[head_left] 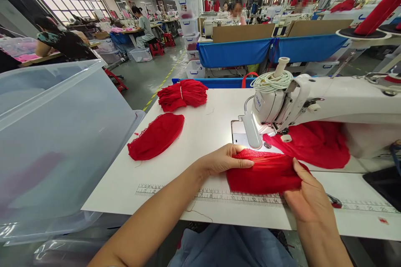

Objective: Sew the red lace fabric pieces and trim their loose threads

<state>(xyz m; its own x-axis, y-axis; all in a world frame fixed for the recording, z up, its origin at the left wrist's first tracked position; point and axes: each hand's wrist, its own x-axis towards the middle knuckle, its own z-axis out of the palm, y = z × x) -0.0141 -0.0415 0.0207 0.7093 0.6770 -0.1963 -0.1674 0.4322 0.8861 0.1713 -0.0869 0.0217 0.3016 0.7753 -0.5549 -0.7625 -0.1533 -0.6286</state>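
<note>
A folded red fabric piece lies on the white sewing table just in front of the sewing machine. My left hand grips its left end, fingers pinched along the top edge near the presser foot. My right hand holds its right end, thumb on top and fingers under the cloth. More red fabric is heaped behind the needle under the machine arm.
A flat red lace piece and a tied red bundle lie on the table's left. A large clear plastic bin stands at the left. A ruler strip is printed along the front edge. Other people work at distant tables.
</note>
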